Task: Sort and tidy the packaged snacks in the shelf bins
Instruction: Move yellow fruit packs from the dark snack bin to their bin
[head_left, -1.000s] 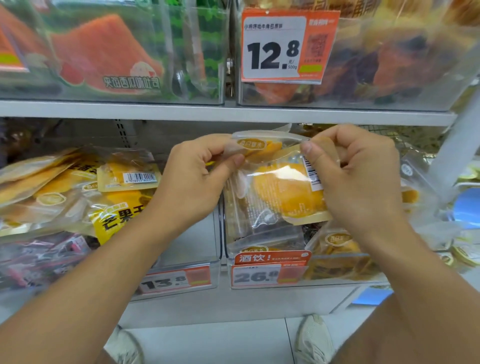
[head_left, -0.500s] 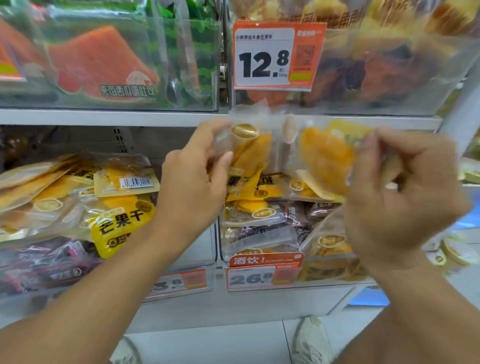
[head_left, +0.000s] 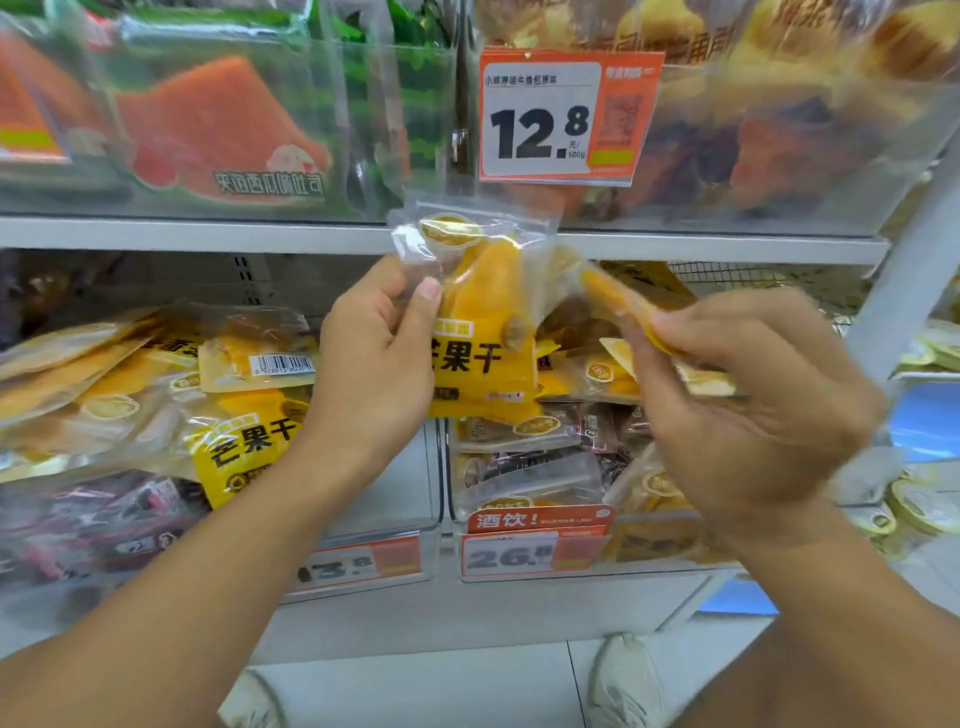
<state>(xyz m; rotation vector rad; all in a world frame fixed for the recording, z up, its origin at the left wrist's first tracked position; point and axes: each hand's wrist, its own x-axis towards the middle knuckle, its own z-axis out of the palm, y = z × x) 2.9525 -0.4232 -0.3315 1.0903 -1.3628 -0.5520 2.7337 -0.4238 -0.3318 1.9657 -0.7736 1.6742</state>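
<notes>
My left hand (head_left: 374, 353) grips a clear and yellow dried mango packet (head_left: 483, 332) by its left edge and holds it upright in front of the shelf. My right hand (head_left: 748, 405) pinches a second mango packet (head_left: 634, 317), tilted edge-on and blurred. Both packets hang above the right clear bin (head_left: 452, 478), which holds mixed mango and dark-wrapped packets. The left bin (head_left: 426, 525) carries a heap of the same yellow mango packets (head_left: 249, 441) over dark red packets.
An upper shelf (head_left: 208, 234) holds bins of watermelon-print toast and orange pastries, with a 12.8 price tag (head_left: 561, 119). Price tags 13.8 (head_left: 358, 564) and 26.8 (head_left: 519, 556) hang on the lower bins. More packets lie on a side rack (head_left: 924, 499) at right. My shoes show on the floor.
Both hands have lifted the packets out of the right bin and drawn them apart. The left packet now hangs upright; the right one has turned edge-on.
</notes>
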